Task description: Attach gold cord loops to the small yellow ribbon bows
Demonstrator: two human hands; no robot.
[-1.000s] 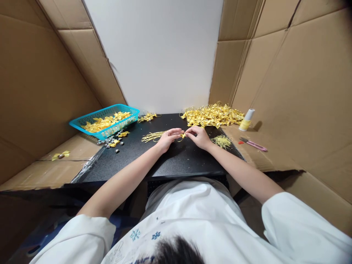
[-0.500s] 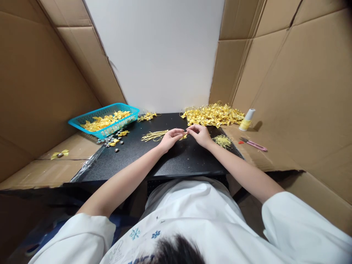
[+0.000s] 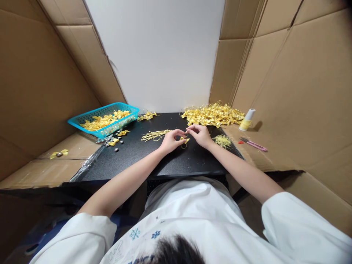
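Over the black tabletop (image 3: 132, 157) my two hands meet at the fingertips. My left hand (image 3: 172, 141) is closed on a small yellow ribbon bow (image 3: 184, 140), with a thin yellow loop hanging below it. My right hand (image 3: 200, 135) pinches at the same spot, but whatever is between its fingertips is too small to make out. Left of my left hand lies a bundle of yellow cords (image 3: 154, 135). Short yellow thread pieces (image 3: 222, 140) are heaped beside my right wrist.
A blue basket (image 3: 103, 106) of yellow bows stands at the left, with silvery beads (image 3: 110, 139) before it. A large pile of yellow bows (image 3: 213, 114) fills the back right. Beyond are a thread cone (image 3: 249, 119) and pink-handled snips (image 3: 255, 145). Cardboard walls (image 3: 297, 91) flank the table.
The fingers of my left hand have spread and shifted slightly, so more of the yellow bow and its hanging loop shows. My right hand stays almost in place.
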